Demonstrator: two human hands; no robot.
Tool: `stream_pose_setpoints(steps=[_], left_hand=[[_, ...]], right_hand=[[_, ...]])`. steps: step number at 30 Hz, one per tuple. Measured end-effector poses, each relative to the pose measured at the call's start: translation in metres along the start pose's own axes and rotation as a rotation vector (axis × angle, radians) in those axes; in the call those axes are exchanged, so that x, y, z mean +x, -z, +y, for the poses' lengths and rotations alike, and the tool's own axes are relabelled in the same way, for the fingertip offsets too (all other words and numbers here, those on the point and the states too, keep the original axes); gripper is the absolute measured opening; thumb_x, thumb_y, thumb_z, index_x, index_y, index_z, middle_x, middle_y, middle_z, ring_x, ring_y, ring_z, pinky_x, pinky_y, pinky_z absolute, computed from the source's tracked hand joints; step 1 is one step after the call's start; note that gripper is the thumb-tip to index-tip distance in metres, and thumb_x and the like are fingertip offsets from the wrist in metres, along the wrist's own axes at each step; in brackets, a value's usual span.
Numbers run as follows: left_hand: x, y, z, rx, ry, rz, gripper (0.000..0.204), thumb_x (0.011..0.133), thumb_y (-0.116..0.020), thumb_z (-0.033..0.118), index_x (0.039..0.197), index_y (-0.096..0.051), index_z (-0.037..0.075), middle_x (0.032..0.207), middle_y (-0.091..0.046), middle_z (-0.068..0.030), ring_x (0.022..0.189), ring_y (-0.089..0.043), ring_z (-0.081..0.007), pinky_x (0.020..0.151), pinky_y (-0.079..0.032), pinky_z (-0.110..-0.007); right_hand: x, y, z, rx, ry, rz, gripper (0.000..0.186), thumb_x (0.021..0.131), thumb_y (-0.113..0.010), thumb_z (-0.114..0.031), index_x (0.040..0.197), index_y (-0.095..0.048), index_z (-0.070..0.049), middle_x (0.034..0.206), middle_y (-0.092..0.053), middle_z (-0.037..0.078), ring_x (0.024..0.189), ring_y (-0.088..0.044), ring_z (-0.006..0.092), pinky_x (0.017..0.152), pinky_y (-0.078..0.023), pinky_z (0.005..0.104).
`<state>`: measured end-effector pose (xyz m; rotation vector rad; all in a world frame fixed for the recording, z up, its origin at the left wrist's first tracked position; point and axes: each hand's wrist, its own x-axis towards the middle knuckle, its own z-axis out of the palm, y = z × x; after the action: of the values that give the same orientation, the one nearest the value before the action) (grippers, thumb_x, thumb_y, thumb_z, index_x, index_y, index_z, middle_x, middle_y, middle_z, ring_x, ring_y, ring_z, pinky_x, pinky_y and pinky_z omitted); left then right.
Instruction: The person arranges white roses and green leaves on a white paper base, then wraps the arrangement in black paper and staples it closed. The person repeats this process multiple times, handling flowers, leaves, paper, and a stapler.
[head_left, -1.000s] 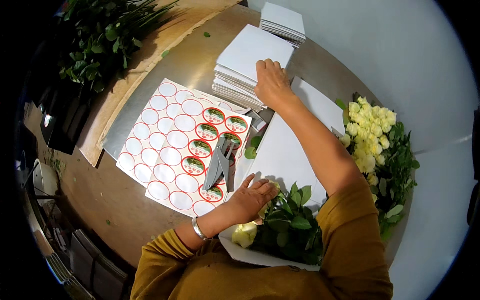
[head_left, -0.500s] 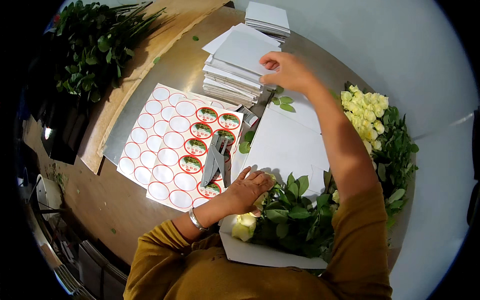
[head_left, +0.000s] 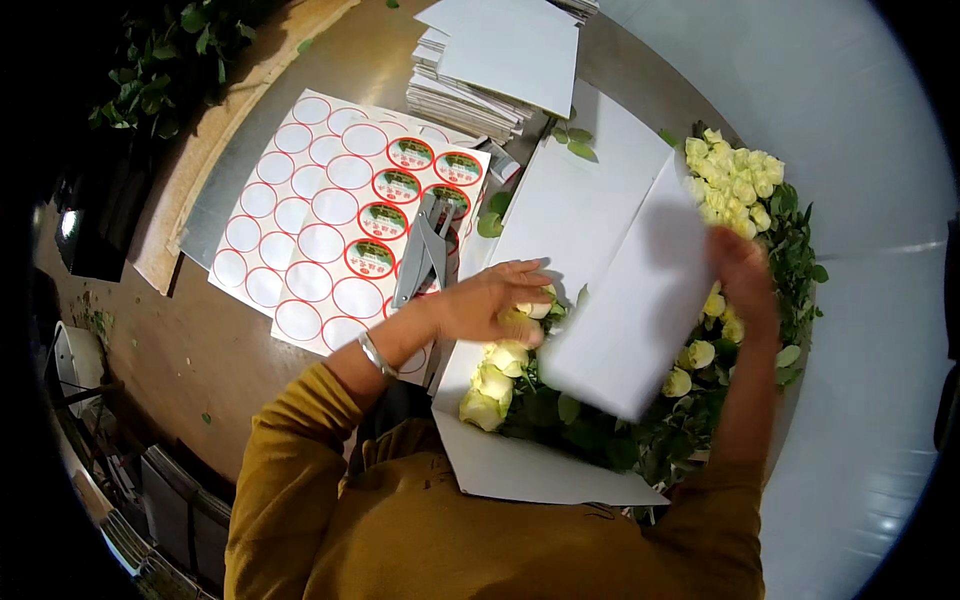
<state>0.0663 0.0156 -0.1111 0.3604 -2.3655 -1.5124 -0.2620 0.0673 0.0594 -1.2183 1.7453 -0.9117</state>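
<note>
My right hand [head_left: 742,275], blurred by motion, grips the right edge of a white cardboard sheet [head_left: 630,290]. The sheet is tilted above the green rose leaves [head_left: 560,415] and hides part of them. My left hand [head_left: 490,305] is open, fingers stretched out over the pale yellow roses [head_left: 495,380] in front of me. These roses lie with their leaves on a larger white sheet, whose near flap [head_left: 530,468] stands up close to my body. Whether the left fingers press on the blooms is hard to see.
At the far side stands a stack of white cardboard sheets [head_left: 465,100]. Left of my hands lie sheets of round red-rimmed stickers [head_left: 320,205] with a grey stapler [head_left: 425,250] on top. More pale yellow roses [head_left: 735,180] lie at the right by the wall. Dark foliage [head_left: 160,65] fills the upper left.
My right hand has come back from the stack with a white sheet, now over the rose leaves. My left hand stays by the roses, its fingers more spread. The view has shifted.
</note>
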Motion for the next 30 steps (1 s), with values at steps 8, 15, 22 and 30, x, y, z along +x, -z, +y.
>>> stream_pose_setpoints(steps=[8, 15, 22, 30], left_hand=[[0.037, 0.05, 0.006, -0.364, 0.571, -0.03, 0.083, 0.084, -0.034, 0.074, 0.1, -0.069, 0.0, 0.1, -0.065, -0.0119, 0.097, -0.058, -0.0205, 0.09, -0.043, -0.031], [0.034, 0.03, -0.003, -0.417, 0.397, -0.036, 0.033, 0.076, -0.077, 0.024, 0.095, -0.069, -0.001, 0.081, -0.069, -0.003, 0.076, -0.059, -0.0077, 0.074, -0.047, -0.023], [0.029, 0.024, -0.002, -0.349, 0.381, 0.037, 0.03, 0.077, -0.076, 0.021, 0.098, -0.069, 0.001, 0.08, -0.069, -0.0032, 0.074, -0.061, -0.0088, 0.07, -0.048, -0.023], [0.016, 0.008, 0.015, 0.324, -0.028, 0.377, 0.049, 0.075, -0.073, 0.02, 0.12, -0.058, 0.008, 0.111, -0.058, -0.0134, 0.108, -0.051, -0.0292, 0.093, -0.041, -0.036]], right_hand=[[-0.019, -0.113, 0.073, -0.142, -0.102, -0.344, 0.024, 0.089, -0.063, -0.022, 0.099, -0.063, 0.0, 0.082, -0.061, 0.0, 0.075, -0.052, 0.0075, 0.068, -0.044, 0.0227], [-0.032, -0.139, 0.062, -0.431, 0.013, -0.219, 0.035, 0.087, -0.065, -0.025, 0.109, -0.059, 0.001, 0.099, -0.061, 0.011, 0.088, -0.057, 0.0196, 0.076, -0.046, 0.0331], [-0.113, -0.175, 0.035, -0.804, 0.429, -0.554, 0.1, 0.07, -0.074, -0.051, 0.137, -0.027, 0.006, 0.141, -0.023, 0.029, 0.132, -0.023, 0.044, 0.107, -0.019, 0.0565], [-0.123, -0.188, 0.05, -0.889, 0.389, -0.551, 0.105, 0.069, -0.073, -0.052, 0.14, -0.021, 0.006, 0.147, -0.012, 0.028, 0.138, -0.009, 0.043, 0.11, -0.011, 0.0555]])
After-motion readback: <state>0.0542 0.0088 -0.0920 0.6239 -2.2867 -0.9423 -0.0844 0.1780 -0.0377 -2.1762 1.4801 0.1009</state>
